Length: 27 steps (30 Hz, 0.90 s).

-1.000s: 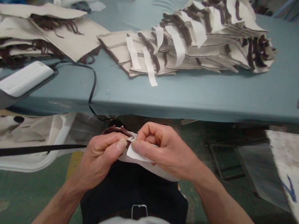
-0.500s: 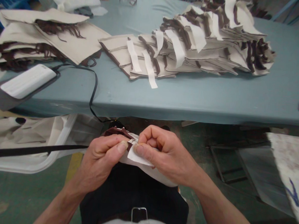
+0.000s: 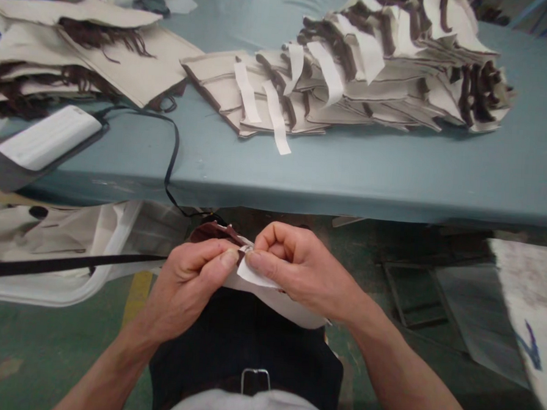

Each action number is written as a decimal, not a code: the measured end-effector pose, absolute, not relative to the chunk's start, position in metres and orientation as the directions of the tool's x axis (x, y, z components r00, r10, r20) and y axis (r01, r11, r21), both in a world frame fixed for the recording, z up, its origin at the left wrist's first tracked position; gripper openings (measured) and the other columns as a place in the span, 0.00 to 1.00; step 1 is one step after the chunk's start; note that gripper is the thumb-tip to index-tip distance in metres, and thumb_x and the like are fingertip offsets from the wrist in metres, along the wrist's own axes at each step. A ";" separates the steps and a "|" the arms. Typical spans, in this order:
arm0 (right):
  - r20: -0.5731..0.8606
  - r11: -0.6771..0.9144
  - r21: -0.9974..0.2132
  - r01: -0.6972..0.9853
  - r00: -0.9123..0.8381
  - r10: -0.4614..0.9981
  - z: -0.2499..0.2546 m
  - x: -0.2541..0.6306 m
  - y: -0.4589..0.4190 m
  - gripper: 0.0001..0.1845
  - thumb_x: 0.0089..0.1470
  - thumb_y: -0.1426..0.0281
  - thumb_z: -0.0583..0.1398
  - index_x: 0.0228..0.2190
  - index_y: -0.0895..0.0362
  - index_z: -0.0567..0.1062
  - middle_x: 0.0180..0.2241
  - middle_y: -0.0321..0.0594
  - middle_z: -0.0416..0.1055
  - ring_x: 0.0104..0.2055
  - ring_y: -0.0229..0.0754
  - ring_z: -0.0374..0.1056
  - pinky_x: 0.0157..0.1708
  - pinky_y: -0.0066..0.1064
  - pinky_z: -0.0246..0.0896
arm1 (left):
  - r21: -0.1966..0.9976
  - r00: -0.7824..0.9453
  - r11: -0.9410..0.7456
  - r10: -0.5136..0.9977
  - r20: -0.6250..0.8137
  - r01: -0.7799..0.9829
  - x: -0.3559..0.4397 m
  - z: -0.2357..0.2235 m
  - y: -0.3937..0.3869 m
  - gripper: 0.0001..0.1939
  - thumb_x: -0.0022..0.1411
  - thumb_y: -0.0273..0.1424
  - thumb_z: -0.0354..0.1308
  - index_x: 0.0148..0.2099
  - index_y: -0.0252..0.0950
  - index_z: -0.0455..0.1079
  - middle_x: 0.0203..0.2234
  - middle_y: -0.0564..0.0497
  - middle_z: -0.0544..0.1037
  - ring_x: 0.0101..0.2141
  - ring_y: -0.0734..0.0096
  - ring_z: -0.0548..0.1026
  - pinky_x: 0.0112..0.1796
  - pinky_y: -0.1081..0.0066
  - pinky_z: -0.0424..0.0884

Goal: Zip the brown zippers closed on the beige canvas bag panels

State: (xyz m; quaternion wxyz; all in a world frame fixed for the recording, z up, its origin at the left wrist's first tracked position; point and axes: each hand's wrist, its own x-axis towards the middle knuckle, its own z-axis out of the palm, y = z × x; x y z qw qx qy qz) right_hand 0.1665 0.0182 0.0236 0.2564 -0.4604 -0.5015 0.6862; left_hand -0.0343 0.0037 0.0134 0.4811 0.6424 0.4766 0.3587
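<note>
A pale fabric piece [image 3: 291, 305] with brown trim [image 3: 212, 231] hangs between my two hands above my lap. My left hand [image 3: 189, 280] is closed, with thumb and forefinger pinching the piece at its edge. My right hand [image 3: 298, 267] is closed too, pinching the same edge just to the right, thumb and curled forefinger nearly meeting the left fingertips. A white strip [image 3: 256, 272] sticks out from under the right thumb. What lies exactly between the fingertips is too small to make out.
On the blue-green table [image 3: 348, 172] lie a long pile of pale pieces with brown edges [image 3: 371, 94], a fringed stack [image 3: 138, 63], and a white power bank [image 3: 50, 137] with a black cable [image 3: 173, 144]. A white bin [image 3: 109, 264] stands at lower left, a marked white sack [image 3: 529, 304] at right.
The view has tilted slightly downward, so the table items sit higher in the picture. Both hands keep their pinch on the fabric, with only small finger shifts.
</note>
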 end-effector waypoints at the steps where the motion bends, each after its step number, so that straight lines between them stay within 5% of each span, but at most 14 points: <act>1: -0.375 -0.352 -0.926 0.136 -0.431 0.821 0.023 0.166 0.019 0.15 0.59 0.61 0.68 0.30 0.55 0.70 0.22 0.25 0.60 0.22 0.30 0.52 0.19 0.23 0.43 | 0.960 0.284 -0.067 0.959 -0.014 0.273 -0.035 0.012 0.003 0.17 0.71 0.32 0.55 0.28 0.37 0.76 0.20 0.58 0.71 0.23 0.77 0.65 0.23 0.76 0.59; 7: -0.295 -0.201 -0.941 0.272 -0.370 0.881 0.021 0.164 0.021 0.12 0.59 0.62 0.65 0.29 0.55 0.71 0.22 0.26 0.61 0.23 0.31 0.54 0.21 0.25 0.45 | 0.982 0.307 0.077 0.943 -0.129 0.174 -0.043 -0.005 -0.001 0.20 0.76 0.40 0.52 0.34 0.36 0.76 0.26 0.54 0.73 0.29 0.72 0.67 0.30 0.73 0.64; 12: -0.174 -0.057 -0.950 0.306 -0.370 0.913 0.020 0.163 0.021 0.11 0.59 0.64 0.64 0.28 0.56 0.71 0.22 0.27 0.63 0.23 0.31 0.54 0.23 0.26 0.47 | 0.983 0.318 0.150 0.931 -0.177 0.107 -0.043 -0.012 -0.004 0.14 0.71 0.40 0.60 0.37 0.36 0.77 0.28 0.54 0.75 0.29 0.72 0.68 0.30 0.73 0.63; 27: -0.081 0.044 -0.936 0.350 -0.334 0.939 0.006 0.163 0.013 0.12 0.61 0.63 0.64 0.29 0.54 0.70 0.20 0.25 0.60 0.21 0.31 0.51 0.22 0.28 0.43 | 0.955 0.153 0.077 0.980 -0.125 0.285 -0.019 0.007 -0.008 0.09 0.60 0.33 0.58 0.31 0.35 0.76 0.22 0.55 0.75 0.24 0.72 0.68 0.27 0.73 0.63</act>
